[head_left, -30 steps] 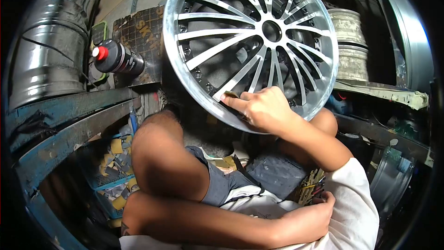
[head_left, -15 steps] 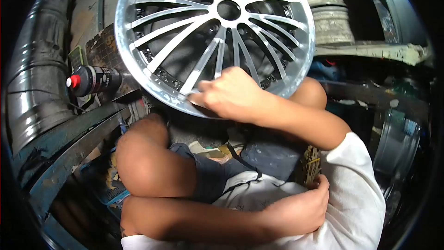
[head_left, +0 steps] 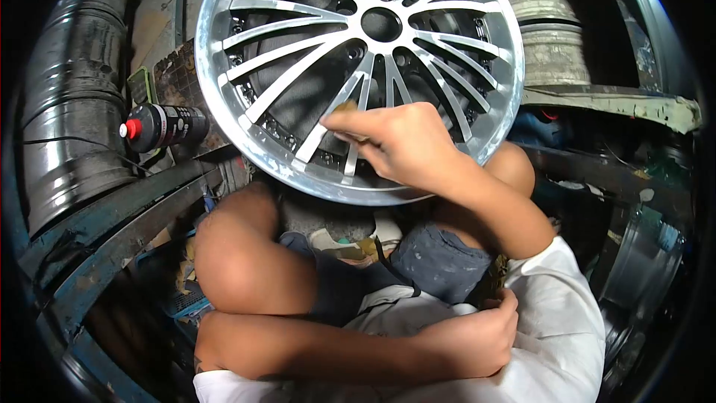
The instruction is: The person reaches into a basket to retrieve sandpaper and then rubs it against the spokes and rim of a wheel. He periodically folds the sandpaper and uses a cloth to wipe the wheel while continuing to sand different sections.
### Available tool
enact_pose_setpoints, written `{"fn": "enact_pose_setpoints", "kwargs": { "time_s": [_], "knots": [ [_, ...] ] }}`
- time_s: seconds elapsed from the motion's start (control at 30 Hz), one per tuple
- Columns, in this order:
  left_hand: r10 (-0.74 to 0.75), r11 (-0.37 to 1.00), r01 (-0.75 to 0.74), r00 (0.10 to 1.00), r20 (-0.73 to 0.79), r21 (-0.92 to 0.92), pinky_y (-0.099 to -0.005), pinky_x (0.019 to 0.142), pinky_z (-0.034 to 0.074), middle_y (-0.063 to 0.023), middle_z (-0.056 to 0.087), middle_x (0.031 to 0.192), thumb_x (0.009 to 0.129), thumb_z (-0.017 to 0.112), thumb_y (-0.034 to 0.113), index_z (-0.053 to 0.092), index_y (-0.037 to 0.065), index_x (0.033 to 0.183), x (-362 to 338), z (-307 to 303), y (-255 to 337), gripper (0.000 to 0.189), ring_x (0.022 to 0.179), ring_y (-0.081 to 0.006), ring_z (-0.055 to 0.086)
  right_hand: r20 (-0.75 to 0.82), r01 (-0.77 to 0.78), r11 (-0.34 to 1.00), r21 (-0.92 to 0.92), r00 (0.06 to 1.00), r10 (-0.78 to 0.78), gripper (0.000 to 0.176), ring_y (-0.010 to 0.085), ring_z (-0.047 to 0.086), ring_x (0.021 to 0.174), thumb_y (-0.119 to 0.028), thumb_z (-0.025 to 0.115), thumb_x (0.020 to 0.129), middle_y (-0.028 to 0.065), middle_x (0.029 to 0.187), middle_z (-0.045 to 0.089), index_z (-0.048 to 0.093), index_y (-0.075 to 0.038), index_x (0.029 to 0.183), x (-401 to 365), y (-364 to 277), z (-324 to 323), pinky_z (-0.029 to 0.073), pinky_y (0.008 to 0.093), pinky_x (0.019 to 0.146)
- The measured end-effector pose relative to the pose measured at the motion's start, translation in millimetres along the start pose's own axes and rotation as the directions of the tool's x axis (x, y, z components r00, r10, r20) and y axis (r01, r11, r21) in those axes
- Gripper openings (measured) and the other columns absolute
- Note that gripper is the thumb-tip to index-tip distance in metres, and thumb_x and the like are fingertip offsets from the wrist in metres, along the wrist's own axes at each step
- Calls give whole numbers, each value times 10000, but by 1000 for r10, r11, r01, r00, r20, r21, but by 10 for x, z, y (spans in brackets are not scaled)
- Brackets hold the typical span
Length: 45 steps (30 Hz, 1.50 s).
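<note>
A silver multi-spoke wheel rim point(head_left: 313, 37) fills the upper middle, its polished spokes facing me and dark gaps between them. My right hand point(head_left: 410, 142) reaches over the rim's near side, fingers closed in a pinch. It presses a small brownish piece, perhaps sandpaper point(head_left: 346, 107), against one of the lower spokes; most of that piece is hidden by the fingers. Across my lap lies my left forearm. My left hand point(head_left: 470, 339) is curled closed against the white shirt near my right sleeve, and what it holds, if anything, is hidden.
A black bottle with a red-and-white cap point(head_left: 164, 127) lies at the left by a dark block. Further left are stacked shiny metal barrels point(head_left: 78, 127). More rims point(head_left: 548, 52) are stacked at the upper right. A blue metal frame point(head_left: 112, 216) runs along my left.
My right hand has moved from the rim's near lip up along the spoke, toward the hub. The brownish piece now shows at the fingertips. The left hand stays put; the view has shifted slightly.
</note>
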<state>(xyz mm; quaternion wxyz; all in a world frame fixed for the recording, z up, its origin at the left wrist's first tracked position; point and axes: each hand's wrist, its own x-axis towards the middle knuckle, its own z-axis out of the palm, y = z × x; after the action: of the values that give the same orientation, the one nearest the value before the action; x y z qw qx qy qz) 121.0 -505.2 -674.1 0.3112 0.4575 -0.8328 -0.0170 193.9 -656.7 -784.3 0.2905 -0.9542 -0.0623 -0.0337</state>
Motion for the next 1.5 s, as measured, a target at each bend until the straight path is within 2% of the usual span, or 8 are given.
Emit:
{"fn": "enact_pose_setpoints", "kwargs": {
  "time_s": [0.17,0.4,0.57,0.67,0.73,1.0,1.17,1.5],
  "knots": [
    [-53,992,50,998,-30,-115,-503,912,550,-92,695,833,866,600,259,738,17,821,37,150,-114,283,798,-277,657,213,-203,917,342,968,135,416,320,746,954,18,710,779,116,1151,752,741,-104,1176,21,-8,49,603,377,824],
    [-47,991,31,991,-124,-128,-450,837,526,-41,615,749,833,619,229,692,30,775,149,241,-217,219,705,-220,592,-29,-60,745,664,994,106,182,241,656,1050,-171,738,942,149,1373,578,698,-44,1066,106,147,37,515,382,966],
    [0,991,-21,987,-160,-131,-387,734,467,-24,592,716,794,638,215,675,31,755,146,204,-226,192,686,-202,572,413,-429,7,903,873,259,218,134,700,898,-209,683,1036,65,942,757,720,3,1071,47,-35,-52,549,272,826],
    [-5,995,-15,978,-208,-97,-361,690,429,-7,588,705,765,656,209,667,33,747,110,191,-222,177,675,-188,564,480,-419,-283,863,854,199,215,242,754,922,-166,591,1063,184,1079,751,656,34,1102,-42,-133,-57,621,347,802],
    [-30,993,7,980,-195,-119,-351,681,417,4,595,689,752,670,210,674,47,724,86,232,-181,166,672,-182,566,461,-414,-245,877,867,189,130,314,767,943,-141,571,1060,272,1123,729,507,-28,1061,-50,-88,-22,632,421,841],
    [-146,984,154,985,92,-86,-360,695,407,40,723,728,814,718,241,785,183,727,-26,324,-66,124,741,-180,666,383,-418,72,905,879,283,165,129,563,720,-206,646,1004,35,926,546,574,-59,985,-21,-81,43,474,303,646],
    [-133,988,136,990,54,-67,-350,705,422,-9,713,730,825,677,239,758,111,712,-101,248,-39,189,724,-194,652,113,-68,957,283,993,37,149,308,648,791,-154,667,964,121,884,590,610,-24,1008,75,-184,84,544,408,715],
    [-147,988,150,986,-75,28,-359,776,436,-42,742,780,895,618,235,780,70,814,-169,4,53,245,725,-217,648,344,333,862,-382,917,-202,372,205,683,889,-165,677,845,38,945,693,772,-173,1204,123,-240,262,505,354,764]
  ]
}}
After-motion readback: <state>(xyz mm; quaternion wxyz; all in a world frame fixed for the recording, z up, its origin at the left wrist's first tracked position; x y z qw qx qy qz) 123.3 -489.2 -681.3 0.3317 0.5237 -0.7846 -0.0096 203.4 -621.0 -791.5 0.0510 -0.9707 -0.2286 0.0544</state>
